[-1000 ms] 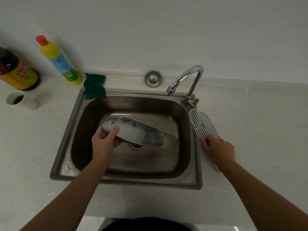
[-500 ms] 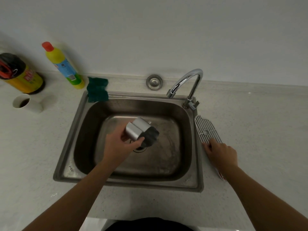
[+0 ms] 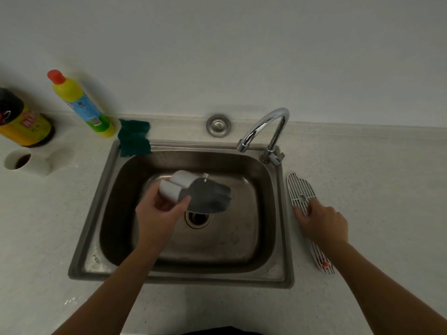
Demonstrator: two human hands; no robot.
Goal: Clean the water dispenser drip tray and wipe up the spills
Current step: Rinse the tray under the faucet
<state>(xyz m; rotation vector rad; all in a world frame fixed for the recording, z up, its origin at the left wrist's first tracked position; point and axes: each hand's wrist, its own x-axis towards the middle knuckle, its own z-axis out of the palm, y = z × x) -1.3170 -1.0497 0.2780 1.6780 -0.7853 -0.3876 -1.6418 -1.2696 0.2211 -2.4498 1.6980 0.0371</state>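
Observation:
My left hand [image 3: 158, 213] grips the white end of the grey drip tray [image 3: 205, 194] and holds it tipped over the steel sink [image 3: 106, 189], above the drain [image 3: 197, 217]. The tray's white slotted grate [image 3: 300, 189] lies flat on the counter just right of the sink. My right hand [image 3: 319, 218] rests on the grate's middle, fingers spread and pressing down, so part of the grate is hidden under it. A dark green sponge cloth [image 3: 134, 139] hangs over the sink's back left corner.
The chrome tap [image 3: 266, 126] arches over the sink's back right. A yellow detergent bottle [image 3: 79, 103], a dark bottle with a yellow label [image 3: 21, 122] and a white cup [image 3: 23, 162] stand at the back left. A round metal cap [image 3: 218, 125] sits behind the sink.
My left hand has turned the drip tray from lying lengthwise and level to tipped end-on over the drain. The right hand stayed on the grate. The view shifted slightly.

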